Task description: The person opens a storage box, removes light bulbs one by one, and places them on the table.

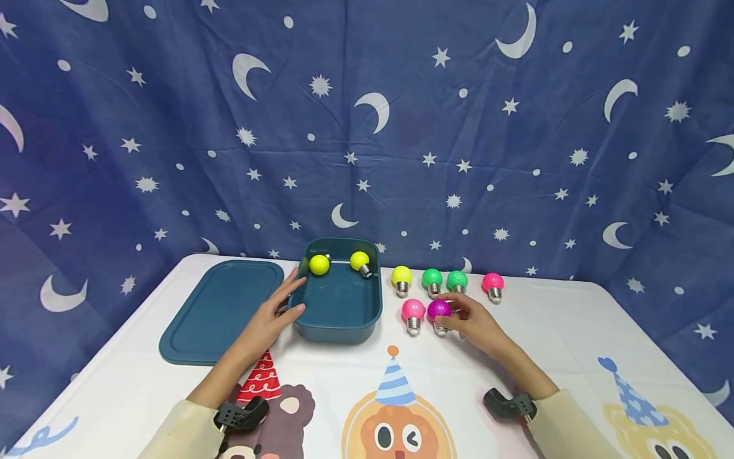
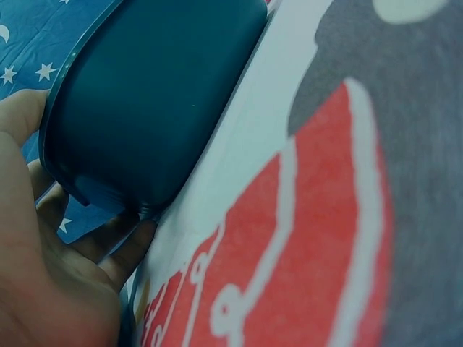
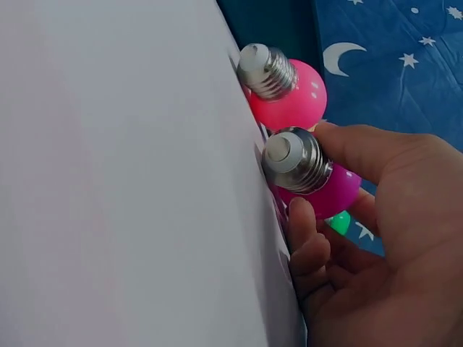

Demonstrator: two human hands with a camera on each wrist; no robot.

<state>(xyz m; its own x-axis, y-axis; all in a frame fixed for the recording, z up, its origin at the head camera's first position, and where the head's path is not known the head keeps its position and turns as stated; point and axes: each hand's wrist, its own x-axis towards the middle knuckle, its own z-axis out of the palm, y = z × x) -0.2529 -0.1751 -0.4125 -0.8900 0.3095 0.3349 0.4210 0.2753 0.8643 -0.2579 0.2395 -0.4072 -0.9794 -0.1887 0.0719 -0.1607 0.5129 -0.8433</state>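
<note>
A dark teal plastic box (image 1: 338, 334) holds two yellow light bulbs, one bulb (image 1: 318, 264) at the left and another (image 1: 360, 261) at the back right. With its fingers spread, my left hand (image 1: 269, 322) rests against the box's left side, thumb at the rim. To the right of the box, my right hand (image 1: 474, 324) pinches a purple light bulb (image 3: 346, 191) between thumb and fingers, its metal screw base pointing toward me. A pink light bulb (image 1: 413, 310) lies just left of the purple one; in the right wrist view its threaded base (image 3: 266, 71) shows beside my thumb.
Behind my right hand lie a yellow bulb (image 1: 401, 275), two green bulbs (image 1: 432, 278) and a pink bulb (image 1: 493, 283). A flat teal lid (image 1: 220, 312) lies left of the box. The white tablecloth (image 1: 344, 382) has cartoon prints; a starry blue curtain (image 1: 401, 210) hangs behind.
</note>
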